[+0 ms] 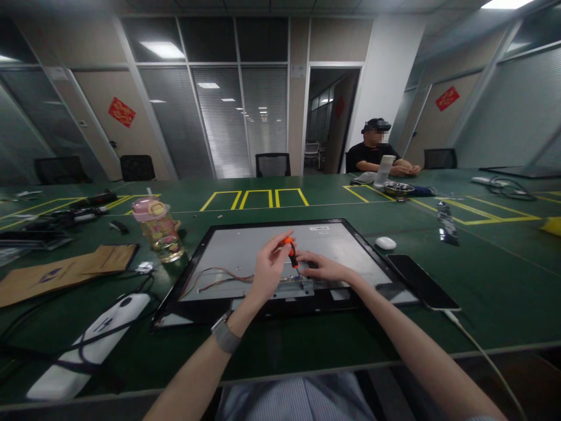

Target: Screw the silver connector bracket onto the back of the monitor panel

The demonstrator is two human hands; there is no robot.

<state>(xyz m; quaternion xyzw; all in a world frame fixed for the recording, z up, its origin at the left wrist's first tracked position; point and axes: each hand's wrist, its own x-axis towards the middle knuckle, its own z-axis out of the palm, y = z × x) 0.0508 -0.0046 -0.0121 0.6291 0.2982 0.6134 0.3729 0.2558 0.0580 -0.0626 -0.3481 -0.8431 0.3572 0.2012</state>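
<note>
Left hand [269, 261]: grip grasping orange-and-black screwdriver [293, 253], tilted; best kept steady and square to silver metal bracket [287, 289]. Right hand [328, 269]: beside screwdriver, grip cannot be told.

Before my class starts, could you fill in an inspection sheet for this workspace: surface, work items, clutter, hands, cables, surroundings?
Surface: green table with yellow markings.
Work items: orange-and-black screwdriver, tip down over a metal-backed panel; thin wires lie on the panel.
Clutter: pink-lidded bottle, brown paper bag, phone, small white case.
Hands: left hand holds the screwdriver's handle; right hand is beside its shaft, grip unclear.
Cables: pale cable at the phone's end; black cord over the white power strip.
Surroundings: person seated across the table; office chairs.
</note>
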